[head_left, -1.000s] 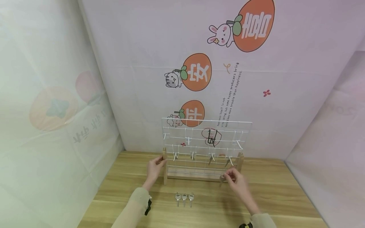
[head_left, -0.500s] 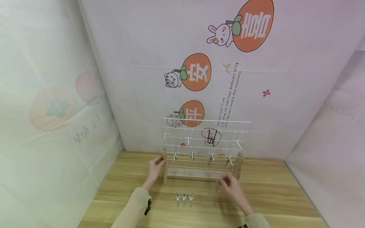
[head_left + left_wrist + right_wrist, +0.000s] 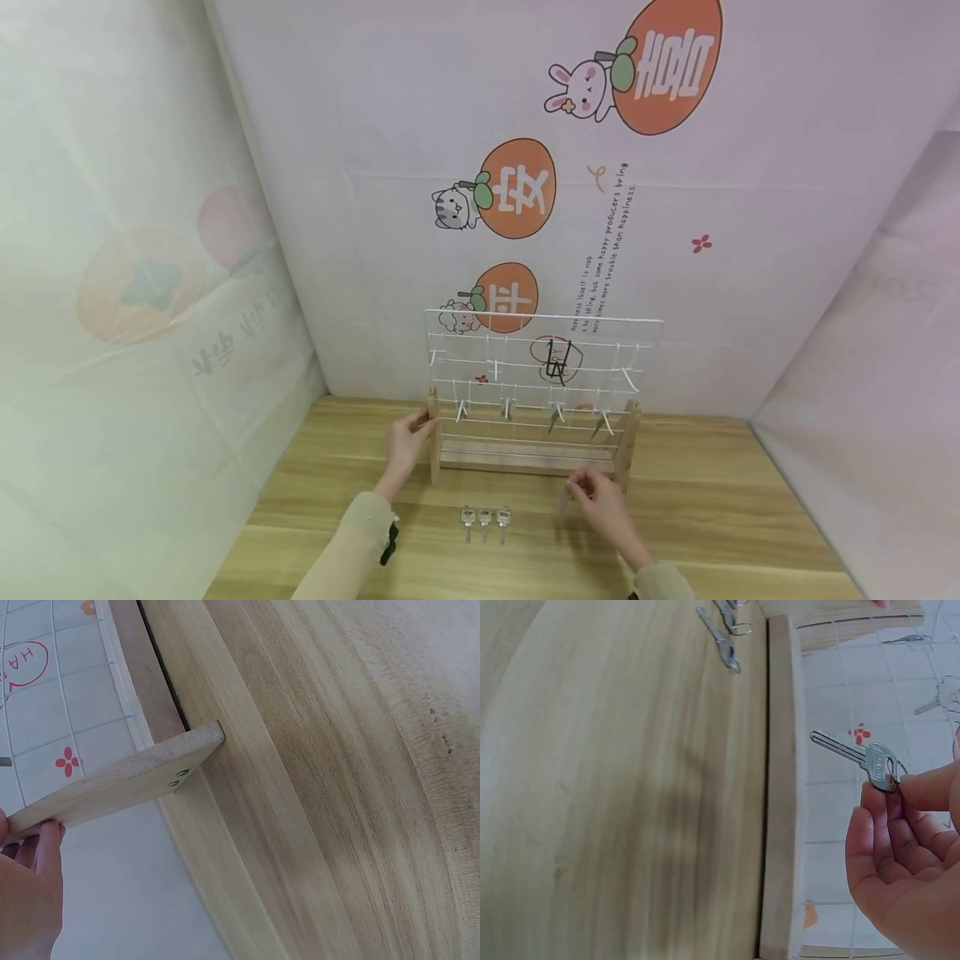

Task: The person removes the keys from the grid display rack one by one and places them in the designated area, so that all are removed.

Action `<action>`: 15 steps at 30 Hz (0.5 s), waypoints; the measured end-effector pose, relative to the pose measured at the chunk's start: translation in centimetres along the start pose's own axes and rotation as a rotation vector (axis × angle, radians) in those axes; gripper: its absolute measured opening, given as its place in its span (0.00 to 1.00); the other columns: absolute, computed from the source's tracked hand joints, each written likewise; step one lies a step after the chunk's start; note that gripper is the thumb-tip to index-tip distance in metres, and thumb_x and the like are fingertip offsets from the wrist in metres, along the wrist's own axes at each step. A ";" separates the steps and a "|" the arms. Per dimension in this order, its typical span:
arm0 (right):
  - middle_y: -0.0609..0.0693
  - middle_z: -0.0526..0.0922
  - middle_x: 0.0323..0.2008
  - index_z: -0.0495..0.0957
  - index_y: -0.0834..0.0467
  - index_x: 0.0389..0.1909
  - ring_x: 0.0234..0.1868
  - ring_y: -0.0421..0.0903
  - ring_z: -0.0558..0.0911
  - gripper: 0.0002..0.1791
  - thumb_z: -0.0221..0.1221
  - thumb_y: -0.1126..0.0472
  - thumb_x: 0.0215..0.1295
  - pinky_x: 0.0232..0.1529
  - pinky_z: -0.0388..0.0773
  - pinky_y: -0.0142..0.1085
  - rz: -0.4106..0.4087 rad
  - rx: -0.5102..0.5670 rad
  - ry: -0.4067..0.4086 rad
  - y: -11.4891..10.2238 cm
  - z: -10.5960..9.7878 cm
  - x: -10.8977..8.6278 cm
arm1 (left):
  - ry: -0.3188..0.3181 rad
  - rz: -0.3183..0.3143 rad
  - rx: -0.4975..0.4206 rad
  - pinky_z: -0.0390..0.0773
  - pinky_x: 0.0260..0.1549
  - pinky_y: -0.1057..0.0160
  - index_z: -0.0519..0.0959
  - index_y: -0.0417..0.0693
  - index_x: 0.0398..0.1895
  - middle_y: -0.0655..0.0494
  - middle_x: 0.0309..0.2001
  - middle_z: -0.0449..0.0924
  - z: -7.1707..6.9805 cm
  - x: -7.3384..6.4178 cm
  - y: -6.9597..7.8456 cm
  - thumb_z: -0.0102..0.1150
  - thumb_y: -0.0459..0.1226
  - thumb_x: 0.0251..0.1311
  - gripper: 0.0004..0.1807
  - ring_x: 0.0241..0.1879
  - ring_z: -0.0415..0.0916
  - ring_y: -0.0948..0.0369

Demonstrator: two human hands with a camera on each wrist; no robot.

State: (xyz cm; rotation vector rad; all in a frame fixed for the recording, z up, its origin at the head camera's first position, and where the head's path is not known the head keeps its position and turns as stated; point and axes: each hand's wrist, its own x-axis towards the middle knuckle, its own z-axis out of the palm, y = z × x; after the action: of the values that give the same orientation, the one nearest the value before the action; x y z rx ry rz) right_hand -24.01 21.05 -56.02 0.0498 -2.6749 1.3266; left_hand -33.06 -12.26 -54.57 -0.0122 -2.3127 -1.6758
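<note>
My right hand (image 3: 603,500) pinches a silver key (image 3: 879,766) by its head, near a thin ring. The key's blade points away from the fingertips, above the table in front of the rack's right end. My left hand (image 3: 405,448) grips the left wooden post (image 3: 124,780) of the white wire grid rack (image 3: 543,316), thumb and fingers at either side. Several keys hang from the rack's lower row of hooks, including a key (image 3: 599,427) at the right. Three silver keys (image 3: 485,518) with rings lie side by side on the table between my hands.
The rack stands on a wooden base bar (image 3: 517,463) with a right post (image 3: 628,442). White hooks (image 3: 628,380) and a black wire holder (image 3: 557,360) hang higher on the grid. Behind the wooden table (image 3: 720,508) rises a printed cloth backdrop (image 3: 375,250).
My right hand has moved away from the rack's lower right, leftward and toward the front, with the key still in its fingers. The left hand stays on the post.
</note>
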 end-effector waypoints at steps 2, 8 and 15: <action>0.50 0.84 0.32 0.78 0.61 0.35 0.32 0.36 0.79 0.03 0.62 0.69 0.63 0.34 0.80 0.22 -0.002 0.000 -0.003 0.2 0.3 0.0 | -0.004 -0.001 -0.005 0.89 0.45 0.56 0.80 0.34 0.54 0.37 0.52 0.84 0.0 0.0 0.0 0.66 0.35 0.62 0.19 0.49 0.85 0.44; 0.50 0.82 0.30 0.78 0.62 0.35 0.30 0.33 0.76 0.03 0.62 0.70 0.62 0.32 0.78 0.23 -0.001 0.036 -0.028 0.4 1.2 -0.2 | -0.009 -0.007 -0.011 0.89 0.45 0.57 0.79 0.35 0.55 0.37 0.53 0.83 0.0 0.1 -0.1 0.66 0.36 0.62 0.20 0.50 0.85 0.44; 0.49 0.81 0.29 0.78 0.62 0.35 0.27 0.33 0.73 0.03 0.62 0.69 0.62 0.28 0.75 0.22 0.019 0.052 -0.074 0.6 2.3 -0.4 | -0.022 -0.012 -0.039 0.88 0.47 0.58 0.79 0.35 0.56 0.36 0.54 0.83 0.0 0.1 -0.1 0.65 0.34 0.62 0.20 0.51 0.84 0.44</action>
State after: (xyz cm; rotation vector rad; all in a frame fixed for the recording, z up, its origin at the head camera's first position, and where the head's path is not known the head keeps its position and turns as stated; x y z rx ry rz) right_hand -23.94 19.53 -57.95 0.0806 -2.7079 1.4266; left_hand -33.20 -12.28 -54.62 -0.0251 -2.3002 -1.7356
